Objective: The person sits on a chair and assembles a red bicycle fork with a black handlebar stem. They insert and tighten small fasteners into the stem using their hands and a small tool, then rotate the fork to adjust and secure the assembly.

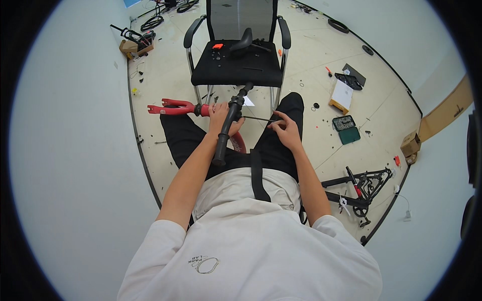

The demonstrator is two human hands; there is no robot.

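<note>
Across my lap lies a red bicycle fork (175, 107), joined to a black handlebar (224, 136) that points away from me. My left hand (219, 118) is wrapped round the assembly where the fork's upper end meets the handlebar; its fingers are partly hidden behind the bar. A thin dark hex key (258, 119) runs sideways from the handlebar's clamp area. Its outer end is pinched in the fingers of my right hand (286, 131), above my right thigh. Below the handlebar, a curved red part (238, 143) shows between my legs.
Ahead stands a black chair (236, 67) with a bicycle saddle (243, 41) and small parts on its seat. On the floor to the right are an open green case (350, 135), a white-and-yellow box (341, 95) and a black bicycle frame (359, 190). Loose parts are scattered about.
</note>
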